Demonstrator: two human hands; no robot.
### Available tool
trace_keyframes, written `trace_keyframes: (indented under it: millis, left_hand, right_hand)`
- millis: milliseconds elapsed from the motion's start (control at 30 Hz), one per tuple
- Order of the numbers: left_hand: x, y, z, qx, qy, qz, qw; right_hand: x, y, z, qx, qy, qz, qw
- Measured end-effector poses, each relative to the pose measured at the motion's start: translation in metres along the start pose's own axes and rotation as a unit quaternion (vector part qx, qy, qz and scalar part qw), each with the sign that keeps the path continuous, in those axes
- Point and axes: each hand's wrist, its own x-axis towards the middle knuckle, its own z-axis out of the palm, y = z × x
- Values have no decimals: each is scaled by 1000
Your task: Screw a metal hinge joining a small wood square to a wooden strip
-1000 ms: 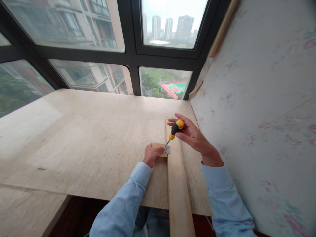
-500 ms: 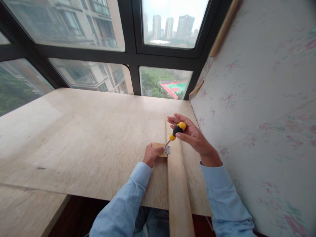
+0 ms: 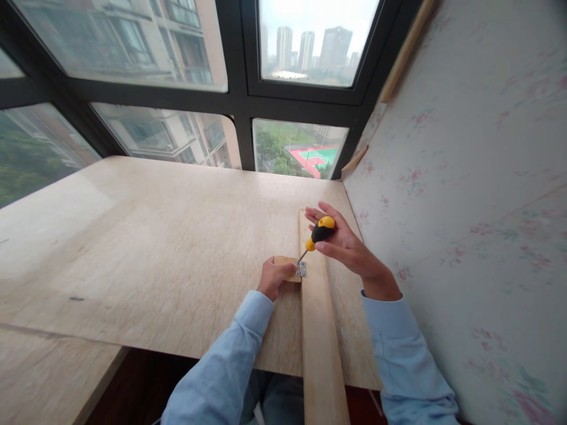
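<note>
A small metal hinge (image 3: 302, 269) lies across the joint between a short wooden block (image 3: 286, 260) and a long wooden board (image 3: 319, 330). My left hand (image 3: 275, 277) grips the block from the left, its thumb close against the hinge. A yellow and black screwdriver (image 3: 321, 231) leans with its tip at the hinge's upper left part. The handle rests between the thumb and fingers of my right hand (image 3: 343, 242), whose fingers are fairly straight behind it. Whatever the tip sits on is too small to make out.
Under the board is a beige marble-patterned tabletop (image 3: 177, 236), its near edge in front of my legs. A floral-papered wall (image 3: 465, 224) rises close on the right. Dark window frames (image 3: 168, 97) stand at the back. A small dark mark (image 3: 77, 298) shows at left.
The screwdriver handle has turned slightly in my right hand, and its fingers have shifted a little. My left hand keeps its hold on the block. The whole view has drifted slightly.
</note>
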Motion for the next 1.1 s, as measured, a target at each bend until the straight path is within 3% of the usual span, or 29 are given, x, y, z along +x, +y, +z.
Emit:
trace_keyframes:
  millis: [133,200,267,333,467,533,633,700,833,900,967,1100]
  left_hand:
    - [-1,1,0,-2,-4,-1,1000]
    - [-1,1,1,-6,-1,0,1000]
    - [-2,2,1,-6,2,-1,1000]
    - [-2,3,1,-3,5,-5,1000]
    - [-3,2,1,-5,0,0,1000]
    - [-2,1,1,-6,-3,3,1000]
    - [-1,0,0,-6,-5,8,1000]
    - [-1,1,0,-7,-5,8,1000]
    - [-3,3,1,-7,5,-1,1000]
    - [-4,4,2,-4,9,-1,1000]
    - [-5,5,2,-3,8,0,1000]
    - [-4,4,2,-7,0,0,1000]
  right_hand:
    - [-1,-11,-2,-18,-3,15,1000]
    - [1,-10,0,-99,55,19,993]
    - [4,-5,4,-204,137,11,969]
    - [6,2,7,-241,171,3,955]
    - [4,4,8,-64,57,2,996]
    - [2,-3,5,2,-5,14,1000]
    - [-1,-14,0,13,-59,45,997]
    - [-1,-15,0,-11,-45,55,997]
    - [5,-3,7,-163,123,23,979]
    - [6,7,10,-217,171,8,961]
    - [6,14,11,-195,143,0,970]
    - [1,13,4,-47,11,9,999]
